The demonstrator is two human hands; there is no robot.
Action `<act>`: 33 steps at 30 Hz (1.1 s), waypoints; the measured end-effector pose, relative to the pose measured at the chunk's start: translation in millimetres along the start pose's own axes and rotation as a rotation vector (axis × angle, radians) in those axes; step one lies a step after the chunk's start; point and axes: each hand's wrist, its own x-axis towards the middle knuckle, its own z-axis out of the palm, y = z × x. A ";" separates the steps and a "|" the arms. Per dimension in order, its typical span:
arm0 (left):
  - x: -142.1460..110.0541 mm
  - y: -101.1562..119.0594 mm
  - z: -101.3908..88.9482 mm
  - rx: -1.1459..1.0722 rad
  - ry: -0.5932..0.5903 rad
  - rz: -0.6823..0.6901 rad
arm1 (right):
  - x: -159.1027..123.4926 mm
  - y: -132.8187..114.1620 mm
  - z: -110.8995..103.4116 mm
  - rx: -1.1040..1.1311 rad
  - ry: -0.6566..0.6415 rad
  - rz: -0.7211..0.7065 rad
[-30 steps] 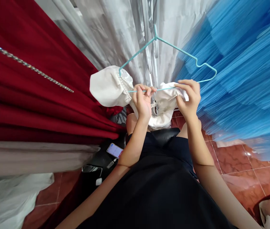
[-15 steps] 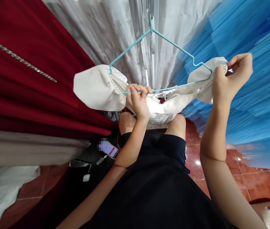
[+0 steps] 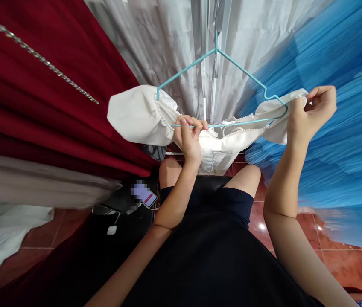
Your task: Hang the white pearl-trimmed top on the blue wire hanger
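Note:
A teal wire hanger hangs in front of me with a white pearl-trimmed garment draped over it. My left hand is closed round the hanger's bottom bar near its left end, beside the puffed left sleeve. My right hand pinches the garment's right sleeve edge at the hanger's right shoulder, stretching the pearl neckline across the bar. The middle of the garment sags below the bar toward my knees.
A dark red dress with a silver chain strap hangs at left, silvery-white gowns behind, a blue pleated dress at right. A phone lies on a black seat by my left knee. Red floor tiles show below.
My right hand moved from the middle of the bar out to the hanger's right shoulder, pulling the right sleeve over it. The left hand kept its grip on the bar.

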 end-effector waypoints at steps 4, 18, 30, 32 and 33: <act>7.0 4.2 -9.3 -0.018 -0.026 0.024 | -11.4 -45.5 12.5 0.081 -0.043 -0.102; 10.6 11.3 -21.5 0.088 -0.069 0.000 | -80.0 -36.1 37.1 0.134 -0.298 -0.025; 6.8 1.7 -12.8 0.106 -0.021 -0.038 | -158.0 -64.3 30.0 0.623 -0.766 0.586; 6.2 1.3 -13.0 0.097 -0.043 -0.024 | -149.8 -62.0 45.8 0.808 -0.759 0.668; 6.0 1.5 -13.1 0.097 -0.057 -0.027 | -145.1 -61.2 51.9 0.895 -0.702 0.662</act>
